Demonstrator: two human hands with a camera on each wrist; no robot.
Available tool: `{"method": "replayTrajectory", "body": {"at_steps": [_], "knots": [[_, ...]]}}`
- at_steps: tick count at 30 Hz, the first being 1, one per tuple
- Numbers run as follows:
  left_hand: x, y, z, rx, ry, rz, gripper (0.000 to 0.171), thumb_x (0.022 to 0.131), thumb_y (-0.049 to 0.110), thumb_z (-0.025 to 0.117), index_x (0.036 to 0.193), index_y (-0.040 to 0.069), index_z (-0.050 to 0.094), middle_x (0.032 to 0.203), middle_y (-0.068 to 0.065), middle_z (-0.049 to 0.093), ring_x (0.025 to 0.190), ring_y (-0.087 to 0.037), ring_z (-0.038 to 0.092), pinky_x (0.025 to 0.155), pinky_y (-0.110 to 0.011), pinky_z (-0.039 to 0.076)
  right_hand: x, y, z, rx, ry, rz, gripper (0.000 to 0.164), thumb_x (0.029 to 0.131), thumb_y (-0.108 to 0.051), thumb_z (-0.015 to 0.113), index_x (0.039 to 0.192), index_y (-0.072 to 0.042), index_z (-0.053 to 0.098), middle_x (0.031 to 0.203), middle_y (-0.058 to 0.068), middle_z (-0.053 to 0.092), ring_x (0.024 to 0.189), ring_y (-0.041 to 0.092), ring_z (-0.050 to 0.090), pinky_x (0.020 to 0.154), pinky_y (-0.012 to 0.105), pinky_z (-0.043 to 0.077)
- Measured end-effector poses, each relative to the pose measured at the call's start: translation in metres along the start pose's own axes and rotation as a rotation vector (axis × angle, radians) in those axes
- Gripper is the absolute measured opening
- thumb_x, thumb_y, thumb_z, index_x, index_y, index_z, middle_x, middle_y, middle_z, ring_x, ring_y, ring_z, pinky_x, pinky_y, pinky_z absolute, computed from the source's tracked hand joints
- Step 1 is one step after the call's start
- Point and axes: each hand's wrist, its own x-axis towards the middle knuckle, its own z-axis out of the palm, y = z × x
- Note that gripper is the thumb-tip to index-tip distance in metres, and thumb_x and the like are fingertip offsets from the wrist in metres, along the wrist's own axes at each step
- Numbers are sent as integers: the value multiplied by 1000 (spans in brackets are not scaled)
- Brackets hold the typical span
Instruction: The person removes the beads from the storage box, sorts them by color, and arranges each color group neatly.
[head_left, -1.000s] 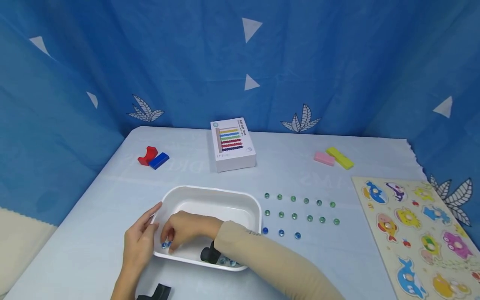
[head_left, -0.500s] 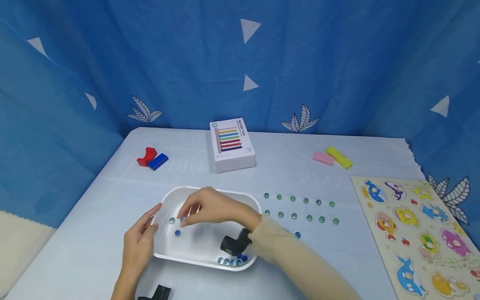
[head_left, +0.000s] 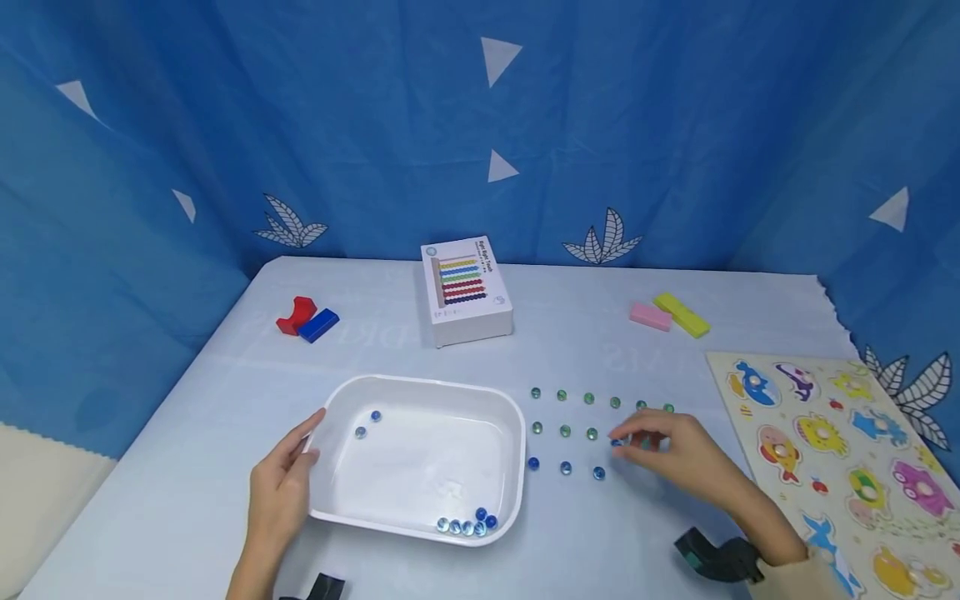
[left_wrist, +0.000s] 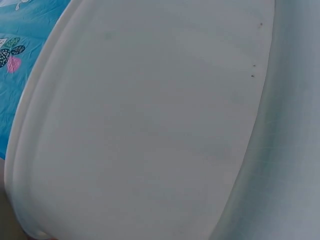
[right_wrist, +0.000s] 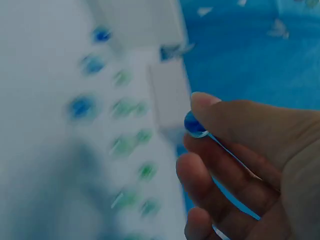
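Note:
In the head view, my left hand [head_left: 281, 492] rests against the left rim of a white tray [head_left: 420, 382], its fingers fairly straight along the edge. A pale tray wall [left_wrist: 150, 125] fills most of the left wrist view, where the fingers barely show. My right hand [head_left: 686, 458] pinches a blue glass marble [right_wrist: 196, 124] between thumb and fingers, above the table right of the tray. Just left of that hand lies a row of blue marbles [head_left: 566, 468]. Behind it run two rows of green marbles [head_left: 588, 398], partly hidden by the hand.
Inside the tray, blue marbles [head_left: 468, 527] gather at the near right corner, and two lie far left. A printed box [head_left: 468, 292] stands behind. Red [head_left: 297, 316], blue [head_left: 318, 325], pink [head_left: 650, 316] and yellow blocks [head_left: 681, 314] lie farther back. An animal puzzle board [head_left: 817, 467] is at right.
My right hand has left the tray and moved right with a blue marble, reaching the end of the blue row. The left hand stays at the tray's rim.

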Motion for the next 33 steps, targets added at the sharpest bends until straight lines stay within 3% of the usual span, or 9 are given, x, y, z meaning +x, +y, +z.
{"method": "replayTrajectory", "body": {"at_steps": [3, 7, 14, 21, 24, 28, 31, 33], "knots": [[0, -2, 1, -5, 9, 10, 42, 89, 5, 40, 126, 20, 53, 133, -4, 51, 127, -20, 43, 101, -36, 38, -20, 27, 5, -27, 32, 28, 12, 74, -23, 72, 85, -23, 69, 77, -13, 61, 66, -2, 49, 58, 16, 43], [1, -11, 2, -12, 35, 51, 42, 89, 5, 40, 127, 19, 53, 133, -7, 51, 128, -22, 43, 102, -31, 38, -30, 41, 15, -23, 57, 46, 14, 71, -23, 73, 84, -27, 69, 78, -14, 61, 67, -3, 50, 58, 15, 43], [-1, -2, -2, -9, 16, 9, 43, 89, 4, 40, 127, 18, 53, 134, -5, 50, 128, -22, 42, 101, -37, 37, -28, 40, 26, -43, 102, 18, 18, 69, -20, 75, 83, -30, 68, 79, -18, 61, 67, -4, 50, 57, 15, 44], [-2, 0, -3, 9, 12, -9, 42, 89, 4, 40, 127, 19, 53, 133, -4, 51, 128, -21, 42, 101, -38, 38, -30, 40, 30, -106, 144, -91, 26, 67, -12, 76, 84, -29, 68, 82, -19, 60, 69, -7, 50, 59, 14, 47], [4, -17, 4, 10, 23, 31, 43, 90, 6, 40, 127, 25, 52, 134, -2, 50, 129, -18, 41, 103, -31, 37, -30, 38, 30, -127, 164, -106, 27, 66, -11, 76, 85, -29, 67, 83, -20, 59, 70, -7, 50, 60, 14, 48], [5, -19, 5, 7, 28, 46, 43, 91, 7, 39, 127, 25, 52, 134, -3, 50, 129, -18, 41, 103, -31, 38, -32, 36, 29, -146, 168, -87, 28, 66, -13, 77, 87, -29, 66, 82, -20, 58, 70, -6, 49, 61, 15, 48], [-1, 0, 0, 8, 14, 9, 42, 90, 6, 39, 127, 20, 53, 133, -5, 51, 128, -21, 43, 101, -38, 38, -33, 34, 29, -155, 161, -62, 29, 67, -15, 77, 89, -29, 66, 81, -21, 57, 70, -7, 49, 62, 15, 48], [-2, 2, -1, 13, 11, -1, 42, 90, 5, 39, 127, 19, 53, 133, -5, 51, 128, -21, 43, 101, -39, 38, -34, 34, 28, -160, 158, -56, 29, 67, -15, 77, 89, -29, 66, 81, -21, 57, 70, -7, 48, 62, 15, 48]]}}
